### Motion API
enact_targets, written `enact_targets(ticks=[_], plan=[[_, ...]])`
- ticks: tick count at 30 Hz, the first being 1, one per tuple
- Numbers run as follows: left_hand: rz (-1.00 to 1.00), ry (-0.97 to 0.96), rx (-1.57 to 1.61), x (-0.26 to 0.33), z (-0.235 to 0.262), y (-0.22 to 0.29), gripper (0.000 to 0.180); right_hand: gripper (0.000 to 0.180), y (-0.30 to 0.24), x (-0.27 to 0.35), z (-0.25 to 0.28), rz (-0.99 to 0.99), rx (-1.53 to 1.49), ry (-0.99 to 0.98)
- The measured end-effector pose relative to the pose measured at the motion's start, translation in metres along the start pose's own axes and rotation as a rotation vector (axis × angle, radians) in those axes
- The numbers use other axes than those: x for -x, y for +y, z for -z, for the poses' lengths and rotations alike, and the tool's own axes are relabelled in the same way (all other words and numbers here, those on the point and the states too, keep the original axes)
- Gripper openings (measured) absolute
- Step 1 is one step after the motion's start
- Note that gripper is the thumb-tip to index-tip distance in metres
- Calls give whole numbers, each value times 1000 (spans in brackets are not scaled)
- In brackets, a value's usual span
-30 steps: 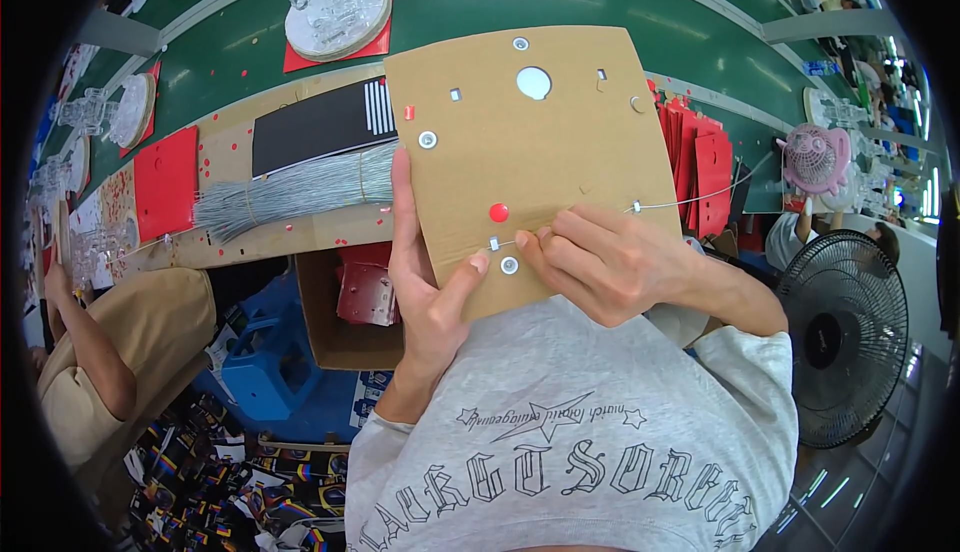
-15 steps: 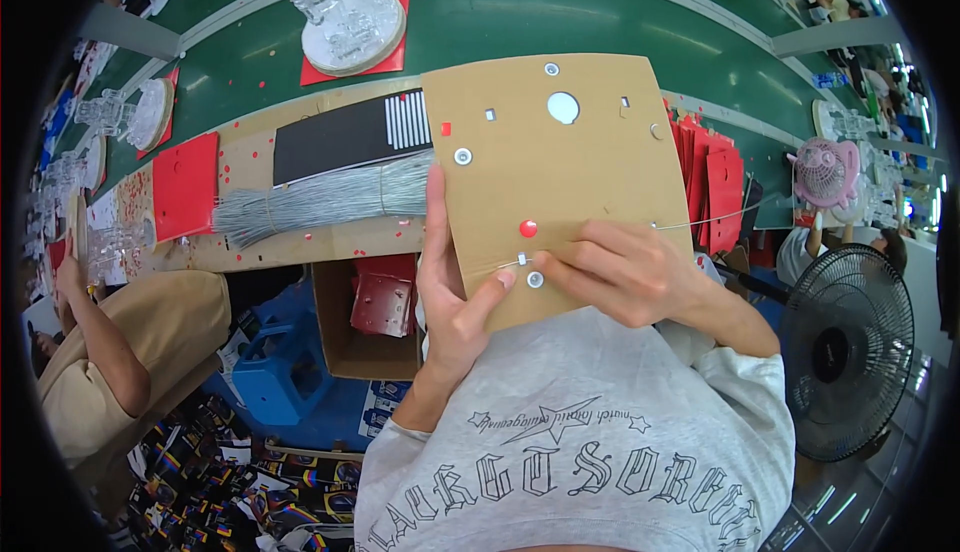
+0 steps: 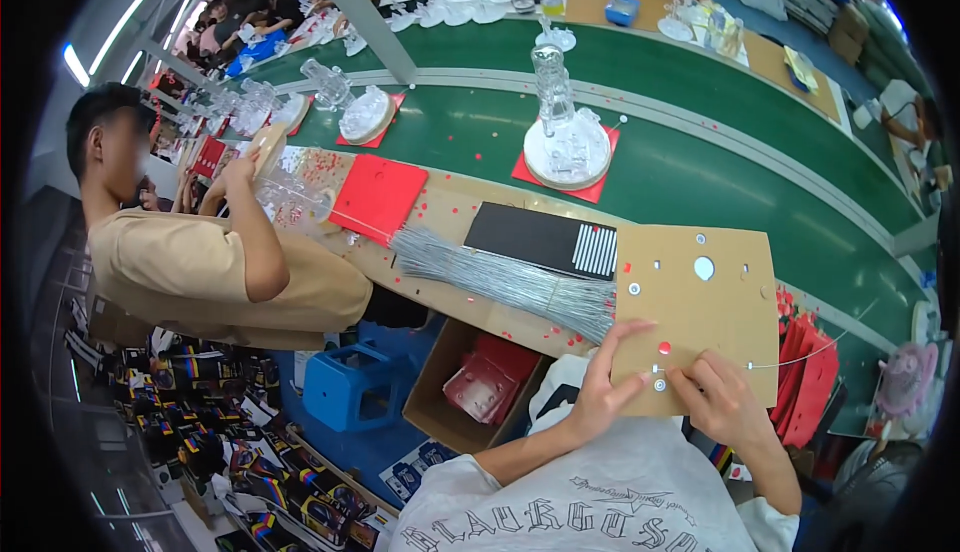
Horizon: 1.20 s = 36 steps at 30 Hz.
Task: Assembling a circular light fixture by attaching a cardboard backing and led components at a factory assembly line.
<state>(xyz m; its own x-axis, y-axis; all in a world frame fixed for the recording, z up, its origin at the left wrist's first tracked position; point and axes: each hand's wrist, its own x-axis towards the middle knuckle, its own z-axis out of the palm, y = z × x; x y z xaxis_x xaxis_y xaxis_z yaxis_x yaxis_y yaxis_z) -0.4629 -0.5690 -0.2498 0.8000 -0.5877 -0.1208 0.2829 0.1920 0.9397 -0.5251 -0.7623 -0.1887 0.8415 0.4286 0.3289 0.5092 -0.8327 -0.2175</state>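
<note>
A brown cardboard panel (image 3: 700, 317) with a round hole, small slots, silvery round studs and a red dot is held tilted before me. My left hand (image 3: 612, 380) grips its lower left edge, thumb on the front face beside a small slot. My right hand (image 3: 718, 400) lies over the lower part, fingers bent and pressed together near that slot; what they pinch, if anything, is hidden. A thin metal wire (image 3: 805, 362) comes out of a slot at the panel's right side and sticks out to the right.
Left of the panel lie a bundle of wires (image 3: 500, 277), a black board (image 3: 525, 237) and a red sheet (image 3: 378, 197). Red panels (image 3: 803, 382) stand at right. Behind runs a green belt (image 3: 450, 147) carrying clear ornaments (image 3: 555, 92). A carton (image 3: 430, 397), blue stool (image 3: 350, 392) and co-worker (image 3: 190, 252) are left.
The view has swung left and up, so the panel and my hands now appear farther right and lower. My left hand still holds the panel; my right fingers stay by the slot.
</note>
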Motion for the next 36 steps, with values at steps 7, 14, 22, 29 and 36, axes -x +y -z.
enact_targets(ticks=[7,14,22,29,36], plan=[[70,-80,4,-18,13,10,48,28,7,-9,-7,-5,-14,31],[-568,101,-777,-21,20,39,19,34,3,-3,-12,-85,-33,113],[-398,-271,-662,-24,24,47,7,62,-36,36,-15,-285,-93,100],[-359,-323,-584,-27,37,62,10,71,-33,28,-13,-296,-128,46],[-423,-322,-693,-43,37,61,13,77,-34,31,-14,-311,-73,-10]])
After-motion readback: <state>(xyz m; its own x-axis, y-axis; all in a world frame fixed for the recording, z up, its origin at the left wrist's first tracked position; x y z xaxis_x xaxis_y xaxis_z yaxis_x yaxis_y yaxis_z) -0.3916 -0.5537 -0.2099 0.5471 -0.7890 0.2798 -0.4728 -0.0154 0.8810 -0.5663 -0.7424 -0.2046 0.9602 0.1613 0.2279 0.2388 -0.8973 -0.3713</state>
